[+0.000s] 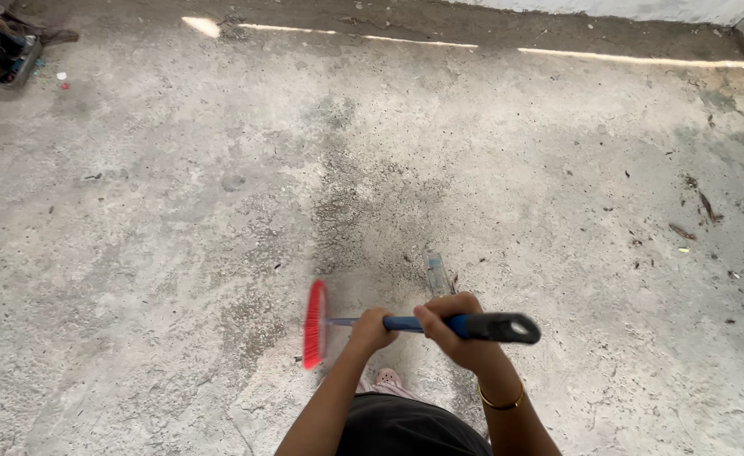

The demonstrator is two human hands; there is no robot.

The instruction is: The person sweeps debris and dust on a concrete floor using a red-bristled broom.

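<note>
From my remote seat, the red-bristled broom head point(315, 325) left of my left hand point(372, 329) smears with motion blur. My fists cover stretches of the blue broom handle point(405, 323). Both forearms run off the bottom edge. Far up-left, a dark cluttered heap point(0, 42) is cropped, unidentifiable.

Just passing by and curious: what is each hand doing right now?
Left hand: closed around the blue handle of the broom.
Right hand: closed around the same handle, nearer its black end.
</note>
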